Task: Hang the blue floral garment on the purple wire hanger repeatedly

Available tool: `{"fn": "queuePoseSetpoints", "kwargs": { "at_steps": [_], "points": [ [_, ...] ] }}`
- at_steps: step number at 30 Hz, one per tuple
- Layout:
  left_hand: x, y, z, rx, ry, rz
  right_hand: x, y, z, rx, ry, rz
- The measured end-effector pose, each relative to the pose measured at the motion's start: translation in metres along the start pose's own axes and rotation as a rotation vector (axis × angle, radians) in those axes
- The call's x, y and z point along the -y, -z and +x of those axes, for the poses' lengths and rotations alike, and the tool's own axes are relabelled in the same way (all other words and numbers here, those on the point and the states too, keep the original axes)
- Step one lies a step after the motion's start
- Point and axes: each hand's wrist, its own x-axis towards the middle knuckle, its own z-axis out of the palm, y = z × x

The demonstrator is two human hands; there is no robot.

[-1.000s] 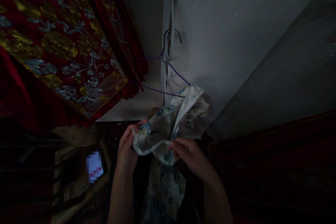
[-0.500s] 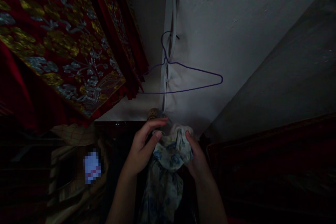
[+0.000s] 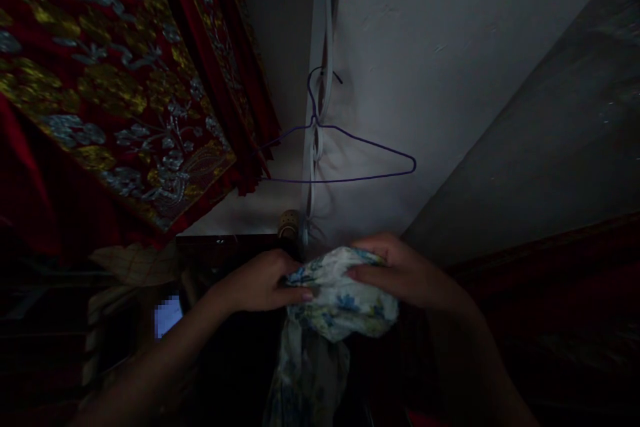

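A white cloth garment with blue and yellow flowers (image 3: 345, 300) is bunched up between my hands, its lower part hanging down in front of me. My left hand (image 3: 267, 283) grips its left edge, thumb on top. On the other side my right hand (image 3: 395, 270) is closed over its upper right part, with the fingers partly behind the fabric. Above them a thin purple wire hanger (image 3: 370, 180) hangs by its hook from a white cable, with no cloth on its right arm. The hanger's left end is hidden behind red cloth.
Red embroidered cloth (image 3: 150, 80) with gold and silver motifs hangs at the upper left. White cables (image 3: 327, 33) run down the wall (image 3: 425, 47). A perforated tan object (image 3: 289, 220) stands beyond my hands. A lit, blurred screen (image 3: 167, 315) lies at the lower left.
The floral garment has come off the hanger's right arm and moved down toward me. It is now bunched between both hands, and my right hand has shifted to the right.
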Motion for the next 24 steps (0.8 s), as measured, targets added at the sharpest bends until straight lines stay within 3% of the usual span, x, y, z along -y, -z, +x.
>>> {"fn": "queuePoseSetpoints", "kwargs": {
  "at_steps": [4, 6, 8, 10, 14, 17, 20, 24],
  "points": [
    [0.012, 0.038, -0.02, -0.151, 0.092, 0.192, 0.026, 0.018, 0.008, -0.424, 0.164, 0.003],
    [0.018, 0.052, -0.029, -0.151, 0.139, 0.303, 0.027, 0.019, 0.023, -0.677, 0.284, 0.004],
    [0.017, 0.059, -0.037, -0.124, 0.186, 0.323, 0.016, 0.018, 0.046, -0.826, 0.357, -0.027],
    [0.008, 0.057, -0.045, -0.065, 0.21, 0.202, -0.004, 0.016, 0.073, -0.795, 0.345, -0.027],
    [-0.027, 0.041, -0.059, 0.029, 0.239, -0.039, -0.045, 0.021, 0.115, -0.575, 0.251, -0.083],
    [-0.034, 0.035, -0.066, 0.028, 0.301, 0.034, -0.057, 0.035, 0.122, -0.64, 0.259, -0.244],
    [-0.013, 0.041, -0.067, -0.117, 0.348, 0.183, -0.049, 0.052, 0.113, -0.759, 0.287, -0.455],
    [0.014, 0.061, -0.048, -0.451, 0.303, 0.417, -0.032, 0.067, 0.099, -0.741, 0.311, -0.585]
  ]
}}
